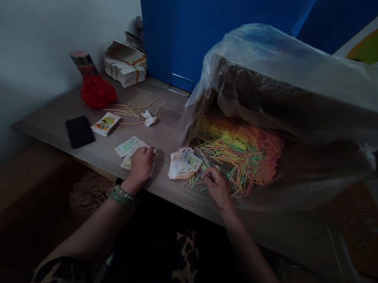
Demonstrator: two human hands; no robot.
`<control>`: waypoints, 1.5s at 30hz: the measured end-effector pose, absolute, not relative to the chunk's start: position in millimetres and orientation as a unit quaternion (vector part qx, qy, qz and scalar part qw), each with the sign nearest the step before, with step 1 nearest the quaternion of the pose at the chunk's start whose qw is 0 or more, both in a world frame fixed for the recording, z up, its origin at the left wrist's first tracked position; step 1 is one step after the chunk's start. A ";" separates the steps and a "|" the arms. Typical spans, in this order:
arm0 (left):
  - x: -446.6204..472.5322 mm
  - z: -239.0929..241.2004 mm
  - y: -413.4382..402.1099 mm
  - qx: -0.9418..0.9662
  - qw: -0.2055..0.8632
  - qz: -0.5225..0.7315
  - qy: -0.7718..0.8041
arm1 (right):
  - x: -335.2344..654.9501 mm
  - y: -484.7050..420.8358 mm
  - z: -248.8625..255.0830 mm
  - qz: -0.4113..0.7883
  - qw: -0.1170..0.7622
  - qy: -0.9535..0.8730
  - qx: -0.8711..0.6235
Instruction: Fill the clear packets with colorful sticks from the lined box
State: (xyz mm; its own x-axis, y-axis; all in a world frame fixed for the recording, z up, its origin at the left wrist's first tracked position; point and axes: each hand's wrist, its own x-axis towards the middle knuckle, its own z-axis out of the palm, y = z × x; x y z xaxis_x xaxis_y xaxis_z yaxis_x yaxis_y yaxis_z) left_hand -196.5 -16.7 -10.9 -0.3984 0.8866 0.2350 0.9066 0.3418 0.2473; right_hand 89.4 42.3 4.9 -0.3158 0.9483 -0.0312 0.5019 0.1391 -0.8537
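Observation:
My left hand (141,163) rests on a small pile of printed paper packets (127,146) near the table's front edge, fingers curled down on them. My right hand (217,186) is at the edge of a heap of thin coloured sticks (239,150), fingertips pinched among a few loose ones. Between my hands lies a fanned stack of printed paper sleeves (184,163). The sticks spill out of a cardboard box lined with clear plastic (286,80).
On the wooden table (169,130) lie a black phone (79,131), one printed packet (105,123), a red mesh bundle (97,91), a crumpled white scrap (149,118), loose sticks and stacks of folded paper (125,65) at the back. A blue panel (204,19) stands behind.

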 end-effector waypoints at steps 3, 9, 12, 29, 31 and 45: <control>-209.1 -5.0 -6.7 -0.530 0.029 -0.139 -0.836 | 83.2 41.2 14.0 0.327 0.231 -0.730 -0.554; -209.0 1.8 -18.2 -0.578 0.084 -0.140 -0.799 | 47.8 57.7 19.8 0.156 0.100 -0.812 -0.553; -208.2 -5.4 -24.7 -0.596 0.054 -0.099 -0.795 | 32.7 70.2 17.2 0.143 0.059 -0.831 -0.534; -77.9 32.6 -15.2 -0.261 -0.579 -0.582 -0.508 | 53.4 20.5 -1.0 0.570 0.333 -0.612 -0.435; -69.4 32.3 -10.8 -0.232 -0.566 -0.614 -0.499 | 65.4 23.0 4.2 0.526 0.277 -0.677 -0.433; -47.1 13.2 -15.0 -0.404 -0.616 -0.395 -0.549 | 113.7 162.7 31.3 0.012 -0.089 -0.839 -0.537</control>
State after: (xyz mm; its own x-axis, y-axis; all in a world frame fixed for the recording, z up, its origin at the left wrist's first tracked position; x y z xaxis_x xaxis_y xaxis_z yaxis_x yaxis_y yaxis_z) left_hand -47.1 -15.0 13.2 0.0845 0.9300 -0.3576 -0.0427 0.3619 0.9312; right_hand 113.7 162.7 31.3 -0.4084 0.8983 -0.1621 0.9026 0.4239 0.0750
